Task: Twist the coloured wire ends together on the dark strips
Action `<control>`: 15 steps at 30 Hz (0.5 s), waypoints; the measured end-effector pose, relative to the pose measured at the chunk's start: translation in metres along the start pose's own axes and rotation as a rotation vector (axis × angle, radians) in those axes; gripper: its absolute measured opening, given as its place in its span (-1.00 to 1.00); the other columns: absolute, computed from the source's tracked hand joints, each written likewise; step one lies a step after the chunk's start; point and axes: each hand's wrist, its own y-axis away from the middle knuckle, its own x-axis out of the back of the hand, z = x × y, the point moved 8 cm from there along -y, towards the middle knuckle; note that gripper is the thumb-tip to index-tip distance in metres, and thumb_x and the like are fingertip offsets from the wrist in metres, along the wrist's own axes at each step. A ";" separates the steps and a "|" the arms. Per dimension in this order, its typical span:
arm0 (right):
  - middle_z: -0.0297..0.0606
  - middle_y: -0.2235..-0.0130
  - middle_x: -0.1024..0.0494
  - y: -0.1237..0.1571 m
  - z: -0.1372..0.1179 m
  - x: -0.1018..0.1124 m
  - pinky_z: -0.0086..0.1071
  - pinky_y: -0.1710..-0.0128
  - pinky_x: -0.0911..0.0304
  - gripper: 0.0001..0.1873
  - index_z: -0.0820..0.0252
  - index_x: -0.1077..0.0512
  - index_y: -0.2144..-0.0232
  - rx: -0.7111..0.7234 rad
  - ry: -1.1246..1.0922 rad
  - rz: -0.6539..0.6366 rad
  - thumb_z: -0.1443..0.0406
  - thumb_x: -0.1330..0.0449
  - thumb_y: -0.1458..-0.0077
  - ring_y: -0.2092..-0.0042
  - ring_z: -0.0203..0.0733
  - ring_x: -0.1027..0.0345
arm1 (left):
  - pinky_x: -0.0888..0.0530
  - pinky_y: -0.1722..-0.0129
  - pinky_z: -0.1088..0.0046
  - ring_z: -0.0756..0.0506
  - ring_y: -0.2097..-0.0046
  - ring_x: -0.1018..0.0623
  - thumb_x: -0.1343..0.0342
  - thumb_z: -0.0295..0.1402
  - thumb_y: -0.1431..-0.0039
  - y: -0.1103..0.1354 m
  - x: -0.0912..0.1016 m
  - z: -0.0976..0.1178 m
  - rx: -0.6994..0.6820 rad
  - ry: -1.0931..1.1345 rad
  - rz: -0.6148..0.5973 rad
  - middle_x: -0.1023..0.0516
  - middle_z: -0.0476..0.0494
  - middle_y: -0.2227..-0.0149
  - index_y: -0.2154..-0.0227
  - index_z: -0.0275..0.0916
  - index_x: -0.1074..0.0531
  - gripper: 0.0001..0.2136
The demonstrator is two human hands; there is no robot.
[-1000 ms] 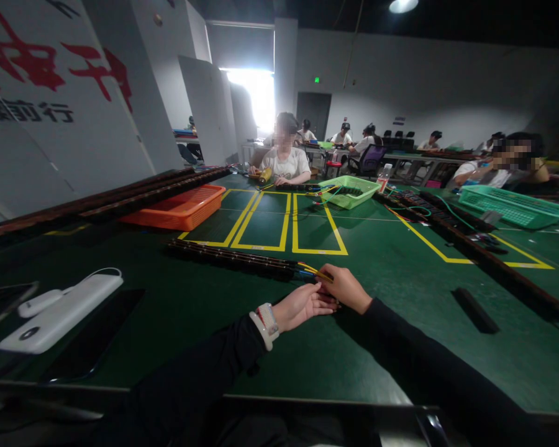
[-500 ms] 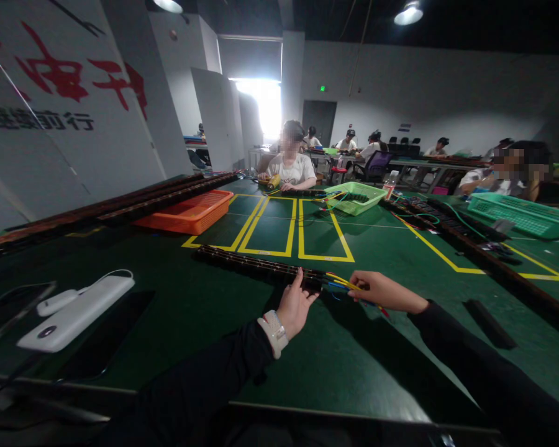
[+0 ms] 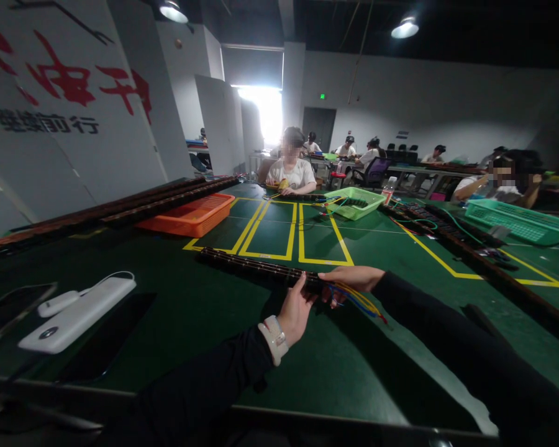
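A long dark wire harness bundle (image 3: pixel 256 266) lies at a slant on the green table, its far end pointing left. Near its right end, my left hand (image 3: pixel 296 307) grips it, thumb on top and fingers at the near side. My right hand (image 3: pixel 347 282) is closed around the very end of the same bundle, just right of the left hand. Loose yellow, blue and red wires (image 3: pixel 366 303) come out beneath the right hand and trail to the right over the table. The right fingertips are partly hidden under the bundle.
A white power bank (image 3: pixel 81 313) and a dark phone (image 3: pixel 109 338) lie at left. Beyond are an orange basket (image 3: pixel 190 217), a light green basket (image 3: pixel 358 205) and a teal basket (image 3: pixel 517 220). Long dark strips (image 3: pixel 168 202) run along the left. A person (image 3: pixel 291 171) sits opposite.
My right hand has moved left from the loose wires onto the bundle's end. My left hand has closed its fingers more around the bundle. The view has tilted slightly up.
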 end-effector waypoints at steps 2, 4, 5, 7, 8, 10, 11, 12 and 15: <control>-0.14 0.38 -0.54 -0.005 0.001 -0.007 -0.34 0.36 -0.37 -0.50 0.34 -0.44 0.30 -0.050 -0.092 -0.053 -0.01 -0.01 -0.16 0.43 -0.24 -0.43 | -0.35 0.06 0.40 -0.04 0.12 -0.46 -0.09 -0.23 -0.12 -0.002 0.002 0.002 -0.011 -0.001 0.003 -0.50 -0.13 0.16 0.22 -0.23 -0.40 -0.78; -0.15 0.36 -0.54 -0.009 0.002 -0.012 -0.31 0.32 -0.38 -0.52 0.33 -0.43 0.27 -0.079 -0.210 -0.080 0.02 0.03 -0.20 0.40 -0.24 -0.44 | -0.35 0.08 0.38 -0.05 0.14 -0.47 -0.07 -0.19 -0.12 -0.004 0.004 0.003 -0.011 -0.010 -0.003 -0.50 -0.13 0.18 0.23 -0.24 -0.41 -0.76; -0.14 0.35 -0.54 -0.011 0.002 -0.014 -0.30 0.30 -0.38 -0.54 0.32 -0.43 0.25 -0.080 -0.266 -0.084 0.04 0.05 -0.22 0.38 -0.24 -0.45 | -0.35 0.09 0.38 -0.06 0.15 -0.47 -0.07 -0.17 -0.12 -0.004 0.004 0.003 -0.003 -0.014 -0.007 -0.50 -0.14 0.19 0.23 -0.24 -0.41 -0.74; -0.14 0.29 -0.55 -0.015 0.003 -0.015 -0.30 0.24 -0.38 -0.60 0.30 -0.41 0.20 -0.055 -0.357 -0.076 0.10 0.06 -0.24 0.31 -0.23 -0.46 | -0.35 0.12 0.39 -0.07 0.16 -0.47 -0.07 -0.14 -0.11 -0.005 0.005 0.003 0.016 -0.025 -0.005 -0.50 -0.15 0.19 0.21 -0.25 -0.42 -0.70; -0.14 0.27 -0.55 -0.017 0.004 -0.014 -0.30 0.22 -0.37 -0.63 0.29 -0.40 0.19 -0.028 -0.393 -0.056 0.13 0.05 -0.25 0.29 -0.22 -0.47 | -0.35 0.13 0.40 -0.07 0.17 -0.47 -0.06 -0.12 -0.11 -0.005 0.006 0.003 0.022 -0.034 -0.002 -0.50 -0.15 0.19 0.20 -0.26 -0.42 -0.68; -0.13 0.23 -0.55 -0.021 0.004 -0.010 -0.29 0.18 -0.37 -0.67 0.28 -0.39 0.16 0.031 -0.451 0.005 0.18 0.05 -0.25 0.25 -0.22 -0.47 | -0.36 0.16 0.41 -0.05 0.20 -0.47 -0.06 -0.11 -0.11 -0.006 0.007 0.003 0.006 -0.057 0.008 -0.51 -0.15 0.19 0.19 -0.27 -0.42 -0.66; -0.13 0.22 -0.55 -0.021 0.003 -0.008 -0.29 0.18 -0.37 -0.68 0.27 -0.38 0.14 0.066 -0.472 0.045 0.19 0.04 -0.24 0.25 -0.22 -0.47 | -0.36 0.18 0.42 -0.04 0.21 -0.47 -0.06 -0.11 -0.11 -0.006 0.007 0.005 -0.020 -0.068 0.012 -0.51 -0.15 0.18 0.18 -0.26 -0.41 -0.66; -0.13 0.21 -0.55 -0.020 0.001 -0.006 -0.29 0.17 -0.37 -0.69 0.27 -0.38 0.12 0.102 -0.486 0.086 0.21 0.03 -0.23 0.24 -0.22 -0.48 | -0.36 0.18 0.43 -0.04 0.21 -0.48 -0.07 -0.12 -0.11 -0.006 0.007 0.008 -0.053 -0.074 0.012 -0.51 -0.14 0.16 0.16 -0.25 -0.41 -0.66; -0.13 0.17 -0.55 -0.011 -0.011 -0.004 -0.28 0.17 -0.39 -0.71 0.26 -0.38 0.10 0.226 -0.473 0.187 0.24 -0.04 -0.19 0.23 -0.20 -0.48 | -0.36 0.14 0.45 -0.04 0.12 -0.48 -0.08 -0.13 -0.11 -0.005 0.001 0.016 -0.153 -0.057 -0.034 -0.49 -0.12 0.09 0.11 -0.21 -0.39 -0.65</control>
